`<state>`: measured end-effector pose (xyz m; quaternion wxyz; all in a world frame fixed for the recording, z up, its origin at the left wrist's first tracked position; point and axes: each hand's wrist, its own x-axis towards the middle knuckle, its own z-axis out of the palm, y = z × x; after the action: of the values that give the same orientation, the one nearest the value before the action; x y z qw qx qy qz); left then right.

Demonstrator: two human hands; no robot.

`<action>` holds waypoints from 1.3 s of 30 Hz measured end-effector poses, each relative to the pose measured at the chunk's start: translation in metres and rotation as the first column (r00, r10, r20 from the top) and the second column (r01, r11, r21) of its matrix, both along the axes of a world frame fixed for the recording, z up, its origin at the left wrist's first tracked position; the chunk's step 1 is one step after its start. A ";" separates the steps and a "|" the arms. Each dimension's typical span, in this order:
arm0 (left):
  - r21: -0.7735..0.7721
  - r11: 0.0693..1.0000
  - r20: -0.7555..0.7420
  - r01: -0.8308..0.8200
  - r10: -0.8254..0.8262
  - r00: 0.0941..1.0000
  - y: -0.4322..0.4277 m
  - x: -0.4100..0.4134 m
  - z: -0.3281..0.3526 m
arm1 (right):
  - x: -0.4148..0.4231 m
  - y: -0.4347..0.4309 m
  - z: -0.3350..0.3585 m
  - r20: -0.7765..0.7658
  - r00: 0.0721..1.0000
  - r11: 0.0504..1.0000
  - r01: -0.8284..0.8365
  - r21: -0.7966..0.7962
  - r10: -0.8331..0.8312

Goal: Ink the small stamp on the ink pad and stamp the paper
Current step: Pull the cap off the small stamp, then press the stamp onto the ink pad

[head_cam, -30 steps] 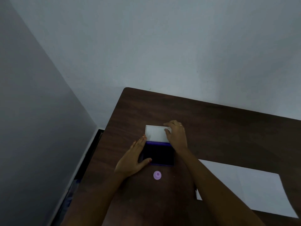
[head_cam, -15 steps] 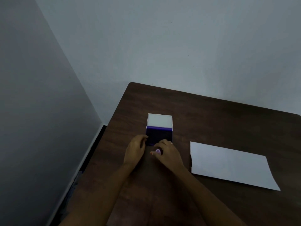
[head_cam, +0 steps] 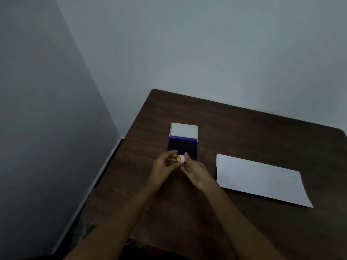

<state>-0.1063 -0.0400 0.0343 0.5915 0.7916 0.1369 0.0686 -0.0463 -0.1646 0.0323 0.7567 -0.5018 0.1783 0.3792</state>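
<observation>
A small pink round stamp (head_cam: 181, 158) with a yellow face is lifted off the table, turned on its side just in front of the ink pad. My right hand (head_cam: 195, 171) pinches it between thumb and fingers. My left hand (head_cam: 163, 164) is right beside it, fingers curled toward the stamp; contact is unclear. The ink pad (head_cam: 183, 148) lies open on the brown table (head_cam: 244, 132), with a dark purple pad and a white lid (head_cam: 184, 130) folded back behind it. A white sheet of paper (head_cam: 259, 180) lies flat to the right of my hands.
The table's left edge runs close to a grey wall, with a narrow gap down to the floor. A pale wall stands behind the table's far edge.
My hands left the ink pad and its lid. My right hand picked the stamp up from the table in front of the pad and turned it sideways. The view shifted left.
</observation>
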 end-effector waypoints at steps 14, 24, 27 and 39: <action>-0.017 0.983 0.093 -0.184 0.185 0.978 0.000 0.008 0.006 | 0.006 -0.003 0.007 -0.226 0.964 0.940 0.203 0.272 -0.143; 0.406 0.908 -0.154 0.104 -0.044 0.987 0.006 0.004 -0.038 | 0.013 -0.011 0.022 -0.338 0.913 0.844 0.358 0.400 -0.228; 0.421 0.893 -0.178 0.159 -0.090 0.980 0.008 0.009 -0.040 | 0.016 -0.011 0.021 -0.292 0.931 0.850 0.329 0.411 -0.219; 0.451 0.892 -0.125 0.033 0.026 0.992 0.050 0.038 -0.050 | 0.043 0.026 0.002 0.520 0.833 0.831 0.148 -0.537 0.188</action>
<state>-0.0680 0.0098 -0.0157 0.3814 0.9104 0.1531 0.0466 -0.0034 -0.1382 0.0347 0.5918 -0.7890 0.0490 0.1575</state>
